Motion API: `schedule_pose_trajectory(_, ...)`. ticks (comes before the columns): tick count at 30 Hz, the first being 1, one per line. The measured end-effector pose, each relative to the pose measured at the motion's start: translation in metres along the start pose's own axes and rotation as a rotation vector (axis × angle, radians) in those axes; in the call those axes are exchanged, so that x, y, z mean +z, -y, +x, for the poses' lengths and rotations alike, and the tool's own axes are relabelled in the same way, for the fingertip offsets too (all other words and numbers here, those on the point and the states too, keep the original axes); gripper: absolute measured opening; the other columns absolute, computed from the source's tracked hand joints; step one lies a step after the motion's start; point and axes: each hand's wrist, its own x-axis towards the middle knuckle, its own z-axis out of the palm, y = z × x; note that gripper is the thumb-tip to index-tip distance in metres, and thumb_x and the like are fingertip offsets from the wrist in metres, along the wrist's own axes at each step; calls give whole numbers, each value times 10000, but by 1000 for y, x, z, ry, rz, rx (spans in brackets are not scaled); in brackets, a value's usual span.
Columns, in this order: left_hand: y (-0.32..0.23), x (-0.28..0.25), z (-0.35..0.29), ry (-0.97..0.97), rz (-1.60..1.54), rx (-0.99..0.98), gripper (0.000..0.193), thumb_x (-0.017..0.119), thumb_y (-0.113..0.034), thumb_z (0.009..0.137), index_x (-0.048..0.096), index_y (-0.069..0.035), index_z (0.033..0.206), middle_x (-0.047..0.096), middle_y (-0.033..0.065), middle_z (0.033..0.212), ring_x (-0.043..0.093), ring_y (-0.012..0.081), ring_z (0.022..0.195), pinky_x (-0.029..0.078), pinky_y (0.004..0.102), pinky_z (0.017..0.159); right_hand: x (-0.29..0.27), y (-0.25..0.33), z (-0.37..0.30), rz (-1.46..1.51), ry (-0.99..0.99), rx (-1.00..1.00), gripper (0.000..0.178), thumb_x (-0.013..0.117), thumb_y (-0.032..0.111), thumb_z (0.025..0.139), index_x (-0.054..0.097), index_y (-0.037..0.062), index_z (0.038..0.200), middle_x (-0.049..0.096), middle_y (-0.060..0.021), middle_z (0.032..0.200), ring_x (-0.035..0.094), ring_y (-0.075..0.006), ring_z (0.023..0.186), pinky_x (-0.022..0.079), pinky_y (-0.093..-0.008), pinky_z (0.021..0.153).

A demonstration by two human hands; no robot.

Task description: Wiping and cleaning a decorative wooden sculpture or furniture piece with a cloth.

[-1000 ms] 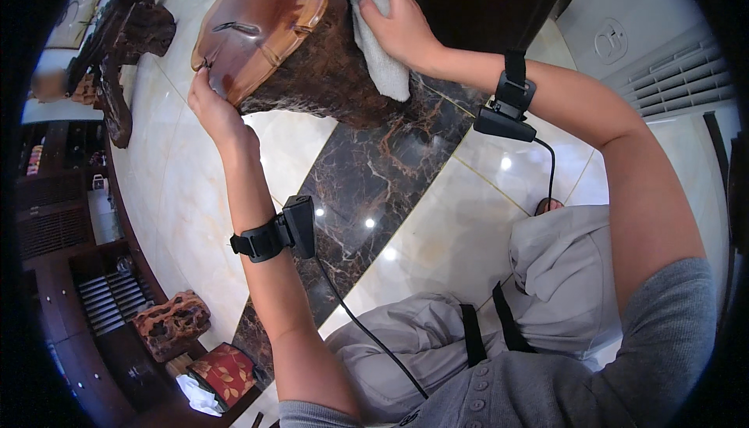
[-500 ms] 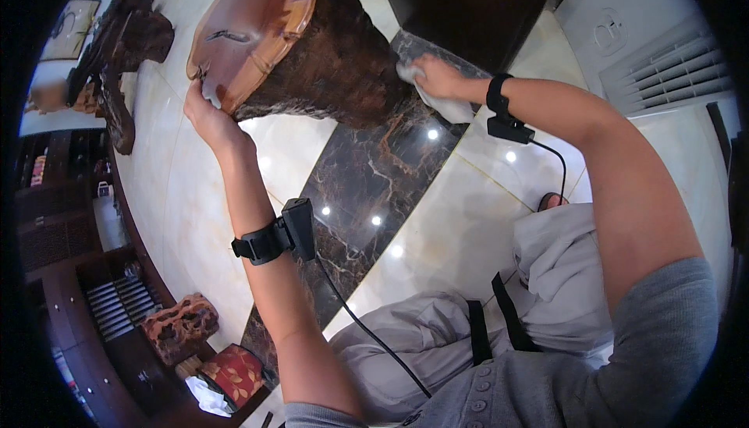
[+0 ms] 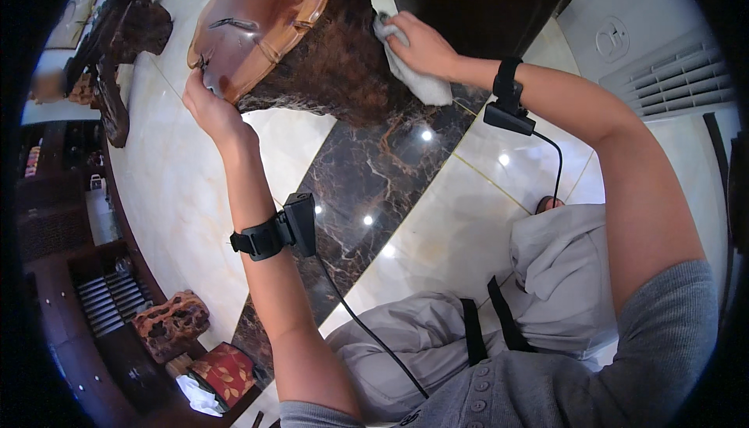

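A tree-stump stool (image 3: 265,26) has a glossy, reddish-brown top with a pale scalloped rim and rough dark bark down its side. At the near left of that rim, my left hand (image 3: 214,112) is closed on the edge, its fingertips partly hidden. My right hand (image 3: 421,46) grips a white cloth (image 3: 425,88) against the lower bark side of the stump. Part of the cloth hangs below my fingers towards the floor. Each wrist wears a black strap with a small cabled box.
Dark marble runs as a band (image 3: 367,186) through the pale tile floor. Beyond my right hand stand a dark panel (image 3: 484,7) and a white vented unit (image 3: 663,77). Carved dark wood (image 3: 125,30) lies far left; a shelf cabinet (image 3: 101,295) and red tissue box (image 3: 226,373) are nearer.
My right hand has slid the cloth left and slightly up along the bark. My left hand keeps its hold on the rim, and the stump has shifted slightly in view.
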Motion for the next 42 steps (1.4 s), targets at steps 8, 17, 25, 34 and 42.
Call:
schedule_pose_trajectory(8,-1,8,-7,17,81,7,407,424,-305,875,396,9,1133,442,98,1089,437,184,1034,371,313,882,3,-11,7,-9,-79,-27,296,485,228,807,502,66,1054,505,-117,1053,519,-346,955,430,-393,813)
schedule_pose_trajectory(17,-7,5,-10,-24,142,37,390,488,-280,859,430,15,1107,481,99,1030,498,157,871,418,265,763,-49,-35,45,1311,672,740,266,427,207,827,589,18,918,622,-96,823,594,-180,788,469,-293,740)
schedule_pose_trajectory(25,-9,8,-15,-60,136,34,457,491,-284,846,398,60,1133,491,136,1048,504,151,853,411,256,757,-43,1,41,1494,618,857,259,532,304,846,599,72,942,639,-58,835,618,-177,665,508,-276,607)
schedule_pose_trajectory(34,15,2,2,-88,201,155,489,484,-283,818,409,91,1123,450,218,1119,458,277,1033,354,332,898,-17,-14,42,918,514,728,170,553,159,843,509,75,983,571,-24,782,577,-137,720,483,-267,635)
schedule_pose_trajectory(42,13,9,-2,-76,240,126,532,483,-310,800,391,81,1150,421,244,1151,440,324,1073,340,358,927,2,-59,28,707,437,970,193,574,187,823,563,29,933,601,-64,781,593,-183,714,484,-302,642)
